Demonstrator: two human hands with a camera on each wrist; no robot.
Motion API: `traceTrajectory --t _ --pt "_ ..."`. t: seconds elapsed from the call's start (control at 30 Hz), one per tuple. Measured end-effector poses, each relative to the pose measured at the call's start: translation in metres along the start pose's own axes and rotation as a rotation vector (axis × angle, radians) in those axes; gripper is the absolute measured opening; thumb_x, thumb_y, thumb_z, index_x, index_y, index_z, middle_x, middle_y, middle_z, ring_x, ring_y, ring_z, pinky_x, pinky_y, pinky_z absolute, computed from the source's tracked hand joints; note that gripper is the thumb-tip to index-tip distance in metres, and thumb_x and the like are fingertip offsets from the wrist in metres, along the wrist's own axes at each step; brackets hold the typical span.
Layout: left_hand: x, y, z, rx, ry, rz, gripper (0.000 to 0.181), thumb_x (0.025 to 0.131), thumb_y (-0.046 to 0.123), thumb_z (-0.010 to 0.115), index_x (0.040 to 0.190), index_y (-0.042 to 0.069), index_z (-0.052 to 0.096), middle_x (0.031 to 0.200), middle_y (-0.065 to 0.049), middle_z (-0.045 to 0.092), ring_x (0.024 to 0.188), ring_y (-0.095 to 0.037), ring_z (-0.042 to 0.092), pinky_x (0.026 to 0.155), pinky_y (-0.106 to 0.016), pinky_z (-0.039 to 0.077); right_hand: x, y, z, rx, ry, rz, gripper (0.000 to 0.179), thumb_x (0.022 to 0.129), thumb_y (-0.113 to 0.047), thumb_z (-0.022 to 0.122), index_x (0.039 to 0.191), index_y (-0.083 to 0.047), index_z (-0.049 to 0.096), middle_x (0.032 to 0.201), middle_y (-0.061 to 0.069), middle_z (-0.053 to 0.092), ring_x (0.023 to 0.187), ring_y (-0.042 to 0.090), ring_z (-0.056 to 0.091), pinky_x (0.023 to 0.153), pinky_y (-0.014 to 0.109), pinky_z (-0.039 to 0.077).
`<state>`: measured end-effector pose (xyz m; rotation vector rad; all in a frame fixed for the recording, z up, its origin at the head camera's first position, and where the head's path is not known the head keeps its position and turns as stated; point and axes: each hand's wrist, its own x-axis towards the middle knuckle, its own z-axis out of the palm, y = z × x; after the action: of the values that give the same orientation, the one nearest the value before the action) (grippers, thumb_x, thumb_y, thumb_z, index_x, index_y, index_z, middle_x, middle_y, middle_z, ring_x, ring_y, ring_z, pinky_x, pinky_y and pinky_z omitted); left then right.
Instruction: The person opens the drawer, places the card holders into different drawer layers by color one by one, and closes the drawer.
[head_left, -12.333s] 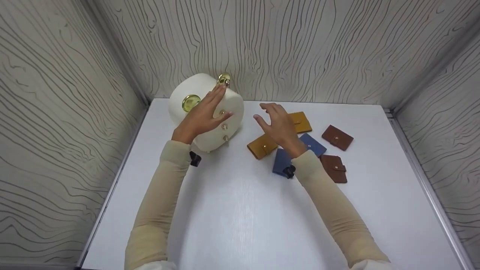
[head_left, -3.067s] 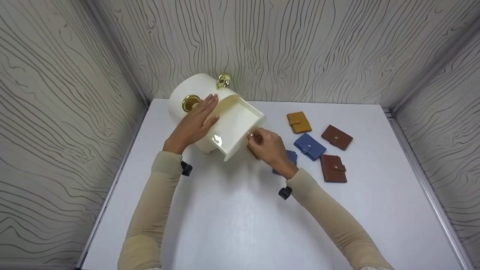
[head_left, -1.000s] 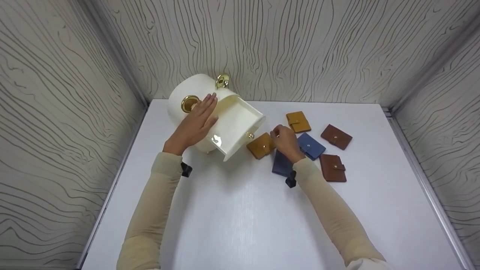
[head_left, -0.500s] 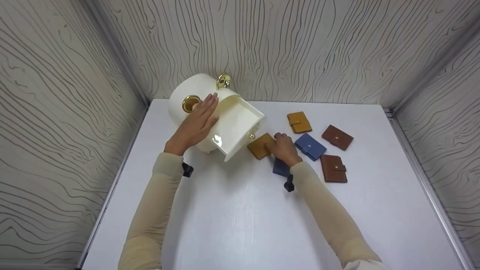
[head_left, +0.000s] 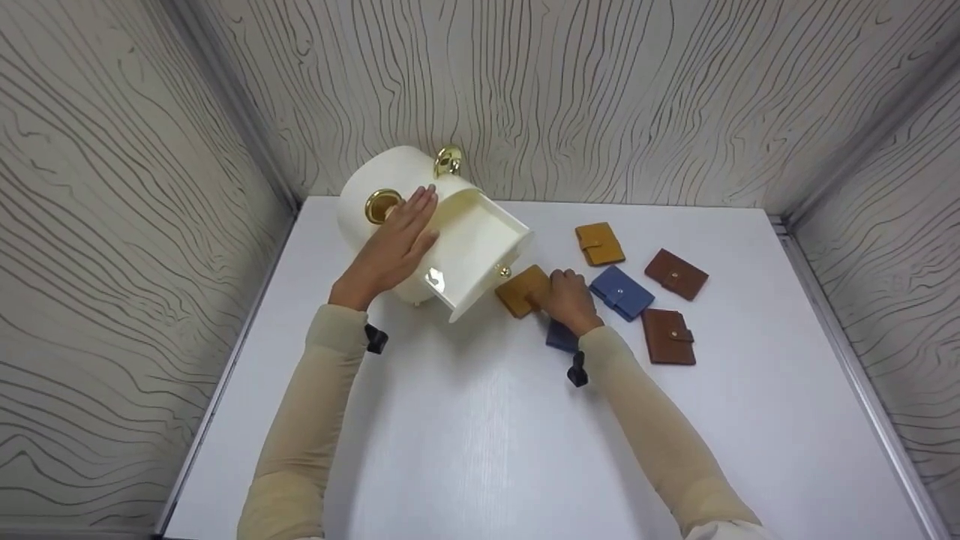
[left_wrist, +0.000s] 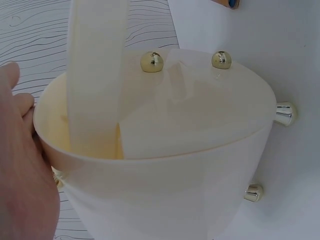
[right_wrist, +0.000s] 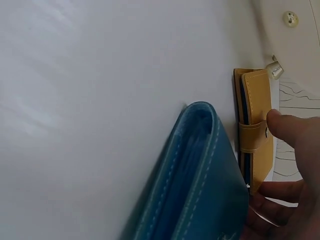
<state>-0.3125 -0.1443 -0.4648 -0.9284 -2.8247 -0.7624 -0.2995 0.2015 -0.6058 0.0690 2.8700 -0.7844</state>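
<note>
A white drawer box [head_left: 401,169] with gold fittings stands at the back left, its top drawer [head_left: 469,240] pulled out and bare inside. My left hand [head_left: 386,251] lies flat against the box beside the drawer, fingers straight; the left wrist view shows it at the rim of the box [left_wrist: 175,195]. My right hand [head_left: 568,298] pinches the near yellow wallet [head_left: 519,291], thumb on its face close to the snap strap and fingers at its edge. In the right wrist view that wallet [right_wrist: 257,102] rests on the table behind a blue wallet [right_wrist: 210,190].
Another yellow wallet [head_left: 600,244], a blue wallet [head_left: 622,292] and two brown wallets, one farther back [head_left: 676,274] and one nearer [head_left: 667,337], lie right of my right hand. My wrist partly covers a second blue wallet [head_left: 561,336]. Patterned walls border the white table [head_left: 480,435].
The top drawer, shut at first, was pulled out by its knob. My right hand then left the knob and came down onto the near yellow wallet. My left hand stays on the box.
</note>
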Motion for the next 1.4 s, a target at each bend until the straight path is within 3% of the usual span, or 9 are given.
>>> traceTrajectory --t 0.17,0.47,0.73,0.97,1.23,1.4 --pt "0.0006 0.0 -0.0005 -0.008 0.0 -0.004 0.065 0.117 0.039 0.034 0.172 0.013 0.012 0.181 0.0 0.008 0.169 -0.021 0.004 0.139 -0.042 0.003 0.0001 -0.0004 0.0018 -0.031 0.007 0.012 0.07 0.1 -0.048 0.07 0.139 0.009 0.057 0.132 0.026 0.058 0.12 0.04 0.056 0.102 0.056 0.054" --pt "0.0002 -0.0003 0.0001 -0.02 0.008 -0.007 0.063 0.117 0.036 0.037 0.172 0.013 0.015 0.181 0.0 0.011 0.169 -0.022 0.006 0.139 -0.043 0.004 0.0033 -0.0002 0.0027 0.007 -0.022 0.067 0.072 0.099 -0.048 0.071 0.143 0.007 0.054 0.136 0.025 0.055 0.12 0.037 0.053 0.104 0.055 0.054" --pt "0.0019 -0.0018 0.0002 -0.007 0.017 0.017 0.064 0.117 0.038 0.036 0.172 0.012 0.016 0.181 -0.001 0.012 0.169 -0.023 0.007 0.139 -0.043 0.004 0.005 0.0021 0.0013 0.032 0.001 0.051 0.072 0.097 -0.047 0.074 0.142 0.005 0.055 0.134 0.023 0.056 0.119 0.037 0.055 0.104 0.055 0.055" --pt "-0.0014 -0.0014 0.0013 -0.017 0.004 0.001 0.065 0.117 0.041 0.034 0.172 0.013 0.014 0.181 0.0 0.01 0.169 -0.021 0.005 0.139 -0.043 0.004 0.0046 0.0019 0.0018 0.06 -0.016 0.053 0.074 0.097 -0.046 0.074 0.146 0.005 0.051 0.137 0.024 0.058 0.121 0.038 0.057 0.106 0.056 0.055" --pt "-0.0004 -0.0011 0.0013 -0.02 -0.005 -0.016 0.066 0.117 0.044 0.033 0.172 0.016 0.012 0.181 0.004 0.007 0.169 -0.017 0.003 0.139 -0.041 0.001 0.0038 -0.0035 -0.0016 0.165 -0.017 0.115 0.068 0.095 -0.039 0.075 0.142 0.005 0.052 0.13 0.023 0.065 0.113 0.036 0.065 0.099 0.054 0.058" --pt "0.0003 -0.0007 0.0001 -0.015 -0.009 -0.016 0.066 0.117 0.043 0.033 0.172 0.015 0.012 0.181 0.002 0.007 0.169 -0.019 0.003 0.139 -0.042 0.002 0.0043 -0.0033 -0.0041 0.221 -0.029 0.132 0.066 0.098 -0.034 0.073 0.146 0.003 0.049 0.134 0.022 0.063 0.118 0.036 0.063 0.106 0.054 0.056"
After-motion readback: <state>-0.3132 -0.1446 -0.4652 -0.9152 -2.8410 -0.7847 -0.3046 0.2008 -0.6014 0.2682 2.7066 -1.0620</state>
